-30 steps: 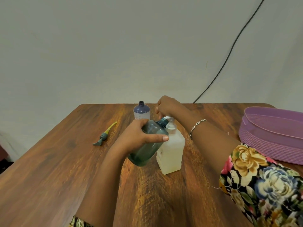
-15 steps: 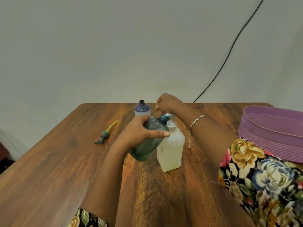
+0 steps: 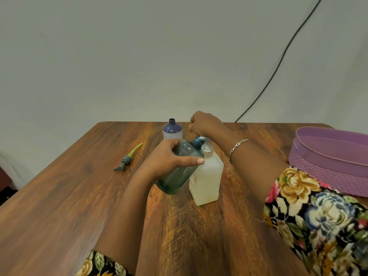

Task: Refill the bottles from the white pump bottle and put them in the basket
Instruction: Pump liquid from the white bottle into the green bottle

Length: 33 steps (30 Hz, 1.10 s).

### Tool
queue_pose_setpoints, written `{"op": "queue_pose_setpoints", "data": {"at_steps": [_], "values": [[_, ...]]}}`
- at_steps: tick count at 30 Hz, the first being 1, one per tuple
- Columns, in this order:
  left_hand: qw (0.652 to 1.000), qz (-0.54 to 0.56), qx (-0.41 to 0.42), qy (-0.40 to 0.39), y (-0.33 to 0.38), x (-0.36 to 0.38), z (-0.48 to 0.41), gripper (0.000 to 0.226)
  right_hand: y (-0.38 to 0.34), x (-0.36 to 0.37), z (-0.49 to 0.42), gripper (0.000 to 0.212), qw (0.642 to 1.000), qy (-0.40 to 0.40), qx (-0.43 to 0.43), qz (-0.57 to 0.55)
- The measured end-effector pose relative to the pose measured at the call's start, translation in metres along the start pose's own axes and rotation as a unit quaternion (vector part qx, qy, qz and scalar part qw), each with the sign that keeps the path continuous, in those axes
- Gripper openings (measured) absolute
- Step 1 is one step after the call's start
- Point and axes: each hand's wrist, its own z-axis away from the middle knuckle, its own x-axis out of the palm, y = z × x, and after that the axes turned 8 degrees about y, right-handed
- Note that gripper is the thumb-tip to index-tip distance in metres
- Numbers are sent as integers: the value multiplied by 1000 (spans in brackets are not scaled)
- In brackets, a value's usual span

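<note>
While left fingers (image 3: 191,161) clamp the teal bottle (image 3: 179,176), right fingers (image 3: 192,127) curl atop the white pump bottle (image 3: 207,180).

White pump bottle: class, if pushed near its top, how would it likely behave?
Probably heavy and steady: the white pump bottle looks nearly full and stands on a flat square base. Its smooth plastic may slide rather than tip.

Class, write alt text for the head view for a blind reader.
A left hand grips a tilted teal bottle, neck at the top of the white pump bottle; the right hand curls over its pump. A blue bottle, loose pump head and purple basket share the table.
</note>
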Motion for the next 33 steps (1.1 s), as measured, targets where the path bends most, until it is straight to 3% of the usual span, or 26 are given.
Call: {"op": "queue_pose_setpoints", "data": {"at_steps": [2, 11, 19, 26, 30, 33], "values": [[1000, -12, 9, 11, 2, -2, 0, 84, -1, -5, -2, 20, 1000, -4, -1, -7], [1000, -12, -6, -7, 0, 4, -1, 70, 4, 2, 2, 18, 999, -41, 11, 34], [1000, -19, 2, 4, 0, -2, -3, 66, 2, -4, -1, 23, 1000, 3, -1, -10], [1000, -28, 2, 10, -5, -3, -3, 70, -1, -6, 7, 27, 1000, 15, -5, 10], [1000, -29, -9, 3, -11, 3, -4, 85, 3, 2, 9, 24, 1000, -3, -4, 25], [1000, -23, -10, 7, -11, 2, -2, 79, 2, 4, 7, 22, 1000, -2, 2, 6]]}}
